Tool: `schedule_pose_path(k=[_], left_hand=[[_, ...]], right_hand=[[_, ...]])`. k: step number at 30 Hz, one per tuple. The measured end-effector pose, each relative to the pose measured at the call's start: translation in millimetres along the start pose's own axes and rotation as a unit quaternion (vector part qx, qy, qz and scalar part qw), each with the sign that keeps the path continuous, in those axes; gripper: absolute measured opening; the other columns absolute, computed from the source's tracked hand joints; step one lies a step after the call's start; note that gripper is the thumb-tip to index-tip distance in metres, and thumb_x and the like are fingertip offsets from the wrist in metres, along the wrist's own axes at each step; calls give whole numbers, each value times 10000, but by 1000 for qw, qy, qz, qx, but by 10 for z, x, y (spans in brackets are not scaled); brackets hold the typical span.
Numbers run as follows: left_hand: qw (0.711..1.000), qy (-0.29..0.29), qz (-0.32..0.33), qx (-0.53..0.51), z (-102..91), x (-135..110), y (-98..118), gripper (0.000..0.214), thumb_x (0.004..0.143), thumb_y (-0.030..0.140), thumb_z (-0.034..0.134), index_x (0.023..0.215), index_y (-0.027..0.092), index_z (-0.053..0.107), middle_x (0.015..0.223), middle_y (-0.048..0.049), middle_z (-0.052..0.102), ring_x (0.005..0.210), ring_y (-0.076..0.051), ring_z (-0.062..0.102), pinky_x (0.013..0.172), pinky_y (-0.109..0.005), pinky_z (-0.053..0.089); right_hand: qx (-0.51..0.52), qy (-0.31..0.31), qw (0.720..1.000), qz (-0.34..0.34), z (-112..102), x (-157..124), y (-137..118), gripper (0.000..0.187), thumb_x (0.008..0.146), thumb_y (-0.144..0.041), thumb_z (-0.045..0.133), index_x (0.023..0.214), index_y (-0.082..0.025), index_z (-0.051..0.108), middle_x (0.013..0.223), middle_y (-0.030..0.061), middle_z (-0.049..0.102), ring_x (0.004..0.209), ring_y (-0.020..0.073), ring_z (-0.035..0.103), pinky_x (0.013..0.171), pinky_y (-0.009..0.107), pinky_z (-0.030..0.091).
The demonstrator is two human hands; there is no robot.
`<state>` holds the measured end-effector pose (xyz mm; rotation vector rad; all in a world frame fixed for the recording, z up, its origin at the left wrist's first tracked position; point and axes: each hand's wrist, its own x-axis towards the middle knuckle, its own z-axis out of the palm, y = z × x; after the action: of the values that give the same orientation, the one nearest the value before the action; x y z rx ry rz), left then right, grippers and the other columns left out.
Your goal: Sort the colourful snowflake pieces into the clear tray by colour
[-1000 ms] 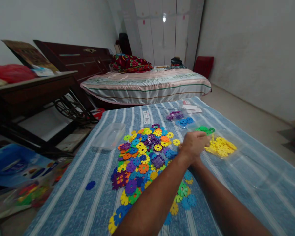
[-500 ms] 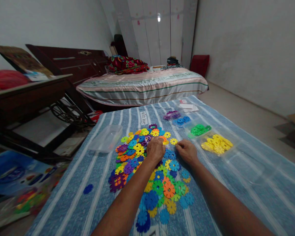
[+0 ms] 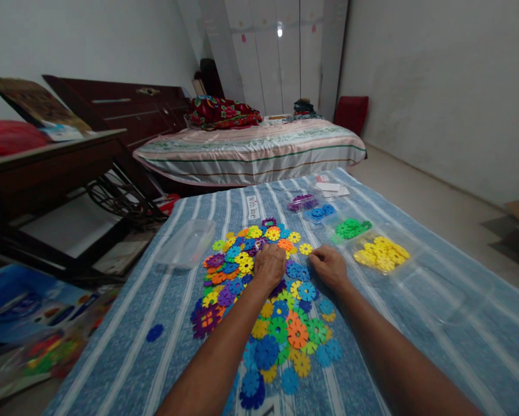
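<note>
A heap of flat plastic snowflake discs (image 3: 263,294) in several colours lies on a blue striped cloth (image 3: 164,323). My left hand (image 3: 269,266) rests knuckles-up on the middle of the heap, fingers curled down among the discs; what they hold is hidden. My right hand (image 3: 328,267) sits at the heap's right edge, fingers curled beside a yellow disc (image 3: 305,249). To the right lie sorted groups in clear bags: yellow discs (image 3: 381,253), green discs (image 3: 350,229), blue discs (image 3: 322,212) and purple discs (image 3: 301,203).
An empty clear plastic tub (image 3: 189,242) stands left of the heap. A single blue disc (image 3: 155,333) lies apart at the left. White cards (image 3: 331,188) lie at the cloth's far edge. A dark wooden table (image 3: 51,167) stands left, a bed (image 3: 250,150) behind.
A second ago both hands were together at the yellow bag on the right. They came back to the heap, and in the last half second my left hand slid slightly nearer.
</note>
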<state>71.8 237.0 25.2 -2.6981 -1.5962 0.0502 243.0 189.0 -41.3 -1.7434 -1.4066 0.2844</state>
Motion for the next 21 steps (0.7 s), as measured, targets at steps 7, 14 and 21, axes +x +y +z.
schedule_pose_path(k=[7,14,21], left_hand=[[1000,0,15,-14,-23,-56,-62,207,952,326,543,996,195,698,1118,-95,670,1113,-263,566,939,-377,456],[997,30,0,-65,1,-85,-83,248,918,270,557,1095,170,699,1148,-132,689,1122,-308,592,984,-414,453],[975,61,-65,-204,-41,-65,33,142,837,294,655,941,216,714,1013,-128,717,996,-313,665,880,-416,499]], right_hand=[[-6,-3,1000,2,0,1,-3,264,827,-315,525,711,-215,740,763,22,690,758,174,595,701,274,399],[1,2,1000,-1,7,2,3,261,825,-312,521,703,-217,731,759,26,682,773,183,598,707,280,398],[-4,-2,1000,-3,7,-2,11,265,838,-311,517,710,-212,727,767,30,685,775,184,602,713,285,403]])
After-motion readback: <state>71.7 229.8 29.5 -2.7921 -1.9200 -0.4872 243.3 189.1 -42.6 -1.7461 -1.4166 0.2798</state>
